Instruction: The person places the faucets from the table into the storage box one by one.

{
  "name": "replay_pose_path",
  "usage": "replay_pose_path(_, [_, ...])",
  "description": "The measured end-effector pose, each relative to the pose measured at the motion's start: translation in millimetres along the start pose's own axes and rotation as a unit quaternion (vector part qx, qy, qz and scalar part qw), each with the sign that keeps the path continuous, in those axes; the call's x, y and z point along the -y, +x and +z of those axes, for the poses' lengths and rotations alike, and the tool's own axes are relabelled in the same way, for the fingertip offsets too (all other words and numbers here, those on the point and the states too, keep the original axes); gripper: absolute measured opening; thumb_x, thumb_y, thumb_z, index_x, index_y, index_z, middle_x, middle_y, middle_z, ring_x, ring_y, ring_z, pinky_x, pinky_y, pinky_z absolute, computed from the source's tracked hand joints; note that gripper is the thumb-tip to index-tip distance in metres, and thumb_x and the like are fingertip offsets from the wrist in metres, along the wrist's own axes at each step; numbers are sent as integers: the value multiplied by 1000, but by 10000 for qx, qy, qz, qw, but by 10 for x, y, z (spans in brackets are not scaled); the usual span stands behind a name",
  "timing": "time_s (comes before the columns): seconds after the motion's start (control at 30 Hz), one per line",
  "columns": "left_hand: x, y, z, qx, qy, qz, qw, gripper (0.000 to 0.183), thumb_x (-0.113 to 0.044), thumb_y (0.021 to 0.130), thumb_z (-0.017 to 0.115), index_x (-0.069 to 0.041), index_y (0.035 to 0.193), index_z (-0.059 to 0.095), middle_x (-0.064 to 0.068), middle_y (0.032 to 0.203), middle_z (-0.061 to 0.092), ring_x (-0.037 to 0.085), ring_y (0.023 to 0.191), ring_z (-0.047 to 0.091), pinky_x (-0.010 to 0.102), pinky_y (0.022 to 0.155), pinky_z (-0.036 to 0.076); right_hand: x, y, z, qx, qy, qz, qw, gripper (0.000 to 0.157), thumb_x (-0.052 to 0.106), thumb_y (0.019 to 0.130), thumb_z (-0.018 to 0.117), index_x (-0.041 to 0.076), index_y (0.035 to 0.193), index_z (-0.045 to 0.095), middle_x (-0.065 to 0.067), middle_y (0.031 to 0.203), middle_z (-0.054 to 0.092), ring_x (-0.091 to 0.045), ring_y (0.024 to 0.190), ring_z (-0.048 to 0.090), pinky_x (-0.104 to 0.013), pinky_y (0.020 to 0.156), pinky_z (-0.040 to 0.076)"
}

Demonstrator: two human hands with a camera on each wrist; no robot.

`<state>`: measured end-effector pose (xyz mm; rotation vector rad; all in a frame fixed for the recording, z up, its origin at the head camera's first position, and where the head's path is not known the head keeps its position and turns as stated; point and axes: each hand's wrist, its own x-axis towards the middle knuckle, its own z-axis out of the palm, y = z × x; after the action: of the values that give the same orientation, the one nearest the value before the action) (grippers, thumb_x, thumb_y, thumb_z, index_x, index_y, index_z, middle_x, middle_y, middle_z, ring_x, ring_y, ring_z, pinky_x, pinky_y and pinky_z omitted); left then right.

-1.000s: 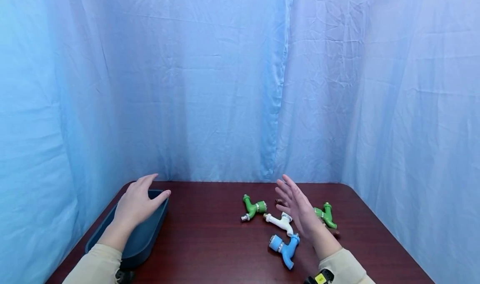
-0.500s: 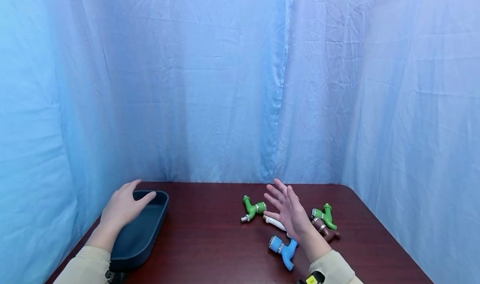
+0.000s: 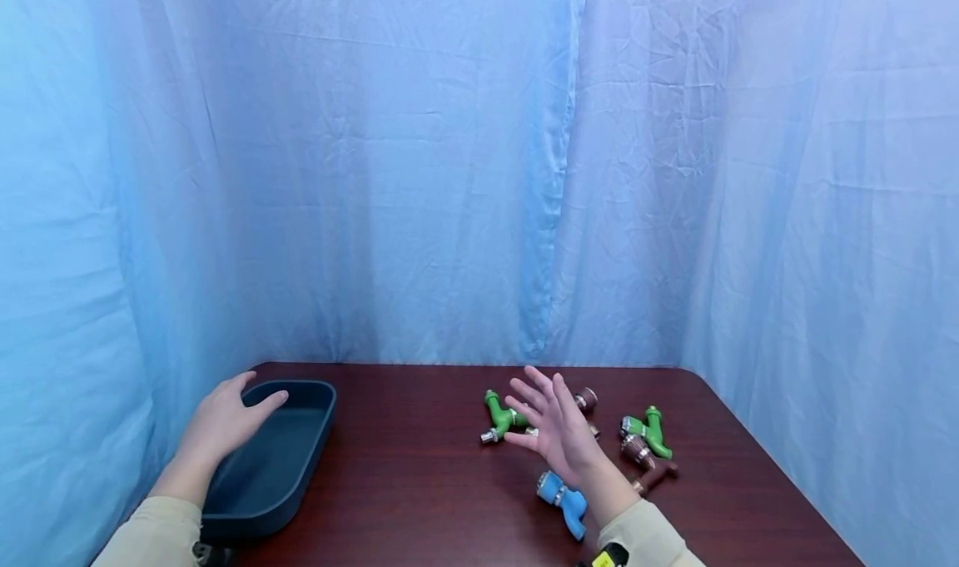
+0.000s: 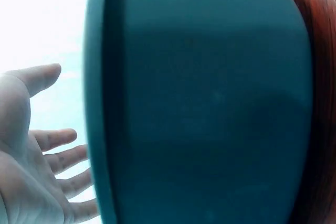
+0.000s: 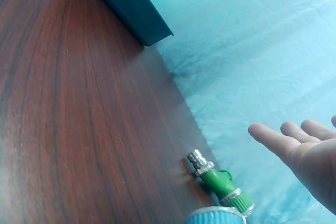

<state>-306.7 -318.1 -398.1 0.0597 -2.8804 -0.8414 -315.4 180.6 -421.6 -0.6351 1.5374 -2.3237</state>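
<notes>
My left hand (image 3: 225,421), fingers straight and thumb spread, hovers over the left side of a dark teal tray (image 3: 277,459); its palm shows beside the tray wall in the left wrist view. With fingers spread, my right hand (image 3: 558,438) is above a group of plastic taps and holds nothing. Left of it lies a green tap (image 3: 498,417), and below it a blue tap (image 3: 563,504). A brown tap (image 3: 586,400) peeks out behind the hand, which hides most of a white tap. Farther right, a second green tap (image 3: 656,435) lies against another brown tap (image 3: 652,469).
The dark red-brown wooden table (image 3: 404,467) has rounded far corners. Blue cloth curtains (image 3: 449,176) hang behind it and along both sides. The tray stands near the table's left edge, with bare wood between it and the taps.
Both hands have drifted left and slightly down. The brown taps and the right-hand green tap are more exposed now, while the white tap has become covered by my right hand. The taps lie unmoved.
</notes>
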Motion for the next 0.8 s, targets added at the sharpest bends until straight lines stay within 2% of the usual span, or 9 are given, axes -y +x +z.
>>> replay_pose_path(0.2, [89,2,-53,139,-64,-179,9997,108,-71,94,48,16,153,21,44,151,24,62,135,27,75,105,29,-63,39,47,85,287,166,9994,74,62,105,22,21,164,6,-13,168,11,-36,153,13,-70,113,23])
replay_pose_path(0.4, [138,-8,-85,240,30,-264,9994,108,-70,95,47,20,150,21,46,149,25,62,133,29,74,104,31,-124,92,101,218,351,293,9987,73,61,105,22,21,164,6,-14,169,8,-37,154,10,-71,114,19])
replay_pose_path(0.8, [301,1,-85,533,218,-426,9974,112,-72,94,46,23,147,23,48,146,27,64,129,33,74,100,35,-287,172,250,301,238,472,9981,74,62,105,23,19,164,8,-16,168,12,-39,152,16,-66,109,35])
